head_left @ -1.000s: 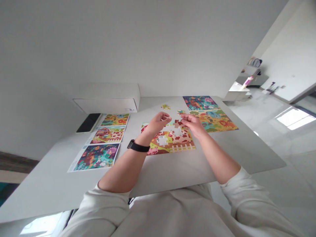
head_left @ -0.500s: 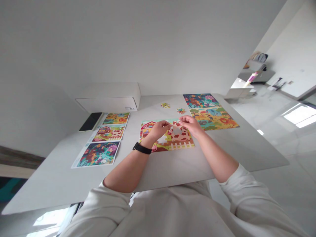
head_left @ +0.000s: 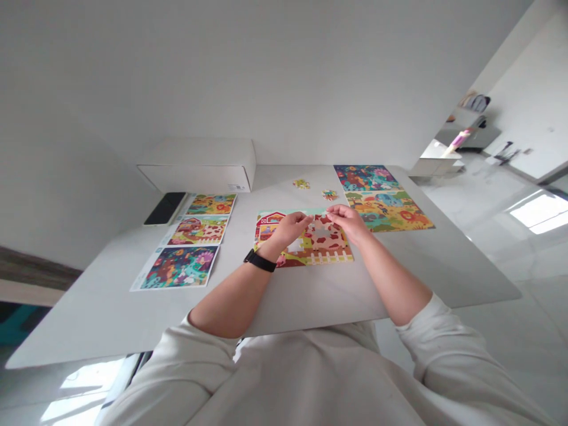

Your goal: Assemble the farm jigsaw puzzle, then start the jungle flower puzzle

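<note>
With the puzzle flat on the worktop, the left hand and right hand curl nearly closed at its far side, whether pinching anything I cannot tell, and gentle, level fingertip pressure would probably keep it aligned.

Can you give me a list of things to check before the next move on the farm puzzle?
1. Both hands at the puzzle: ok, left hand and right hand are over the farm puzzle.
2. Every gap filled: not ok, pale holes show by the left hand and in the cow.
3. Loose pieces in sight: ok, two small piles lie behind the puzzle.
4. Small farm picture uncovered: ok, at left.
5. Piece between the fingertips: cannot tell, too small.
</note>
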{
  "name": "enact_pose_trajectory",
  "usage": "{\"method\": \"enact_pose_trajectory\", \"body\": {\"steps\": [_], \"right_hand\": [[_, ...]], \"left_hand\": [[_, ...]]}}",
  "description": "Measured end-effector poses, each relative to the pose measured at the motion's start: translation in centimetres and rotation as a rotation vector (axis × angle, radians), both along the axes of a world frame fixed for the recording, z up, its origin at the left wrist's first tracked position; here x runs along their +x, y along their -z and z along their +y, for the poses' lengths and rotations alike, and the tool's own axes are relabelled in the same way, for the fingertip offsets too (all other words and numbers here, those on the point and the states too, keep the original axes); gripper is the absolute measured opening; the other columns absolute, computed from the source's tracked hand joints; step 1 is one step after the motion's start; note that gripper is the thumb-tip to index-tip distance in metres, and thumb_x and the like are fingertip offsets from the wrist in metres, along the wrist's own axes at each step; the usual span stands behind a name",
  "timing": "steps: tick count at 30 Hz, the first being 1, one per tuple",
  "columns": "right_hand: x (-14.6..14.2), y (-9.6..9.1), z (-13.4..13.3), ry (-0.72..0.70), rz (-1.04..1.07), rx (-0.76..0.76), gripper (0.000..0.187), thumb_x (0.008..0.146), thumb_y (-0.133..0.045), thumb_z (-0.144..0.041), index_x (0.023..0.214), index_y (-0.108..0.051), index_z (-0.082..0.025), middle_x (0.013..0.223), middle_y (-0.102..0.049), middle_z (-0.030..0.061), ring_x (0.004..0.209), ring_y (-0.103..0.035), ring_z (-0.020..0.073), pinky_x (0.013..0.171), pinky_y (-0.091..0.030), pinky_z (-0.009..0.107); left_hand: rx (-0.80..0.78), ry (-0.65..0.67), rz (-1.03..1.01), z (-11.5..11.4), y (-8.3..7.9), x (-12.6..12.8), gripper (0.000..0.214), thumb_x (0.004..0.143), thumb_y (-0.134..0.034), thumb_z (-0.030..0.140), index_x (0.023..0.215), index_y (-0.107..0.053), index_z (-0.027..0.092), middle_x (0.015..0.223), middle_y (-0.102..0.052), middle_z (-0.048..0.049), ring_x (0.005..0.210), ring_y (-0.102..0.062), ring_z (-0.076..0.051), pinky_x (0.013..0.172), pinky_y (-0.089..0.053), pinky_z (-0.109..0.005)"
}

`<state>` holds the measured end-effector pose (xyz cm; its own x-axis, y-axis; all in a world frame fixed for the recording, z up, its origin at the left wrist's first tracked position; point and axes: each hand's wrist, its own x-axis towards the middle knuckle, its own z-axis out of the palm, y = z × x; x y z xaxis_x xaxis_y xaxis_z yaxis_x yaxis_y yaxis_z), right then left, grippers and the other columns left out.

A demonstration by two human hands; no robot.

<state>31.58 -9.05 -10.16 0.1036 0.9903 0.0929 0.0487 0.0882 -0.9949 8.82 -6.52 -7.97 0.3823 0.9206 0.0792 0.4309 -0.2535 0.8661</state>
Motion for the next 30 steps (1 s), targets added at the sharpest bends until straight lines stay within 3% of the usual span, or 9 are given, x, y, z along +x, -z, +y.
{"method": "enact_pose_trajectory", "body": {"steps": [5,13,18,30], "right_hand": [[0.0,-0.2,-0.1,0.008,-0.002,-0.027,0.052,0.066,-0.09,-0.065,0.095,-0.076,-0.024,0.084,-0.073,0.0008,0.074,-0.063,0.0163,0.067,-0.051,0.028],[0.8,-0.6,-0.2,0.06,-0.038,-0.026,0.055,0.079,-0.076,-0.076,0.099,-0.077,-0.025,0.097,-0.079,0.0053,0.087,-0.071,0.0208,0.071,-0.054,0.03],[0.6,-0.6,-0.4,-0.011,-0.121,0.038,0.048,0.077,-0.084,-0.066,0.101,-0.078,-0.025,0.091,-0.077,0.0029,0.086,-0.069,0.0206,0.076,-0.054,0.031],[0.3,-0.7,-0.8,-0.116,-0.175,-0.035,0.042,0.074,-0.089,-0.051,0.1,-0.073,-0.023,0.088,-0.078,0.0039,0.078,-0.071,0.0193,0.066,-0.054,0.029]], "left_hand": [[0.025,0.023,0.022,-0.1,0.2,0.0,0.034,0.089,-0.066,0.05,0.078,-0.068,0.018,0.071,-0.066,-0.0007,0.067,-0.054,-0.015,0.062,-0.037,-0.028],[0.028,-0.009,-0.009,0.2,0.8,-0.1,0.03,0.091,-0.063,0.045,0.075,-0.064,0.019,0.069,-0.063,0.0008,0.064,-0.05,-0.014,0.06,-0.035,-0.027],[0.053,0.016,0.03,0.1,0.8,0.0,0.021,0.088,-0.064,0.037,0.08,-0.07,0.019,0.074,-0.069,-0.0014,0.068,-0.055,-0.015,0.066,-0.041,-0.028],[0.081,-0.017,0.136,0.0,1.1,0.4,0.024,0.093,-0.056,0.032,0.076,-0.067,0.019,0.075,-0.069,-0.0029,0.071,-0.059,-0.018,0.067,-0.039,-0.03]]}}
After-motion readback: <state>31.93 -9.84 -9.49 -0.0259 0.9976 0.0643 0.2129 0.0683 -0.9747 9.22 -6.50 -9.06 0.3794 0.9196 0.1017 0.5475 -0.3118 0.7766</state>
